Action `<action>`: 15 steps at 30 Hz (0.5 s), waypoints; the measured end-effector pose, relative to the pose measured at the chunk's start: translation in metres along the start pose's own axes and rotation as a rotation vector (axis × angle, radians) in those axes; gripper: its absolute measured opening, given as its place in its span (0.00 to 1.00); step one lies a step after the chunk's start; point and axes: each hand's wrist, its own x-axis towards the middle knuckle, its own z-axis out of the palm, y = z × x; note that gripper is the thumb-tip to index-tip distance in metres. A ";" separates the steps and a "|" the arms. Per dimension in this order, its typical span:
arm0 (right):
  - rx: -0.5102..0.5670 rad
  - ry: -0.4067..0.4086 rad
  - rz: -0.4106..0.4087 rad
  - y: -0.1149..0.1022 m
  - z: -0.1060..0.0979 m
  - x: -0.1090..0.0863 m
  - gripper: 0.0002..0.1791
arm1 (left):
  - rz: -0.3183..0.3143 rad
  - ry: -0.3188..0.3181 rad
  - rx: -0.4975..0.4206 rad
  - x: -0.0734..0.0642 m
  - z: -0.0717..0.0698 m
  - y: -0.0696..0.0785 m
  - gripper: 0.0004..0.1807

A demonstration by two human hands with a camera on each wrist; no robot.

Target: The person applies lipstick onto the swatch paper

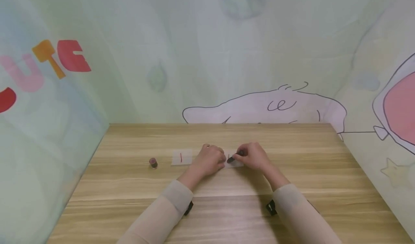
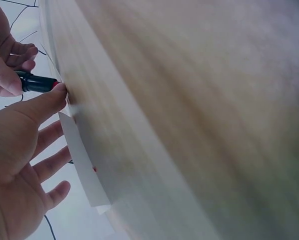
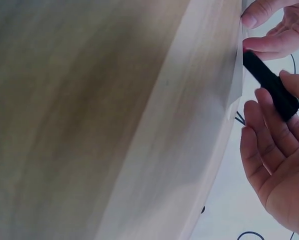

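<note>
My right hand [image 1: 254, 156] pinches a black lipstick tube [image 3: 272, 85] between thumb and fingers. Its red tip shows in the left wrist view, right at the surface of a small white paper [image 1: 237, 165]. A short dark stroke is visible on that paper beside the tube. At the paper's left edge, my left hand [image 1: 209, 160] rests with its fingertips, thumb extended close to the lipstick tip. Left of this hand lies another white paper [image 1: 176, 160] with one red vertical stroke.
A small dark cylinder with a pinkish top [image 1: 153, 162] stands on the wooden table [image 1: 129, 186], left of the papers. Black devices [image 1: 271, 207] show by both wrists. Printed fabric walls [image 1: 129, 57] border the table at the back and sides.
</note>
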 end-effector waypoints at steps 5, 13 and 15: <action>0.033 -0.022 -0.019 0.000 -0.002 -0.002 0.09 | 0.003 -0.006 0.003 0.001 0.000 -0.001 0.10; 0.196 0.158 0.051 0.002 -0.006 -0.004 0.07 | 0.020 0.020 0.004 0.001 0.003 -0.002 0.10; 0.245 0.208 0.035 0.001 -0.008 -0.004 0.07 | 0.024 0.024 0.002 0.001 0.004 -0.003 0.09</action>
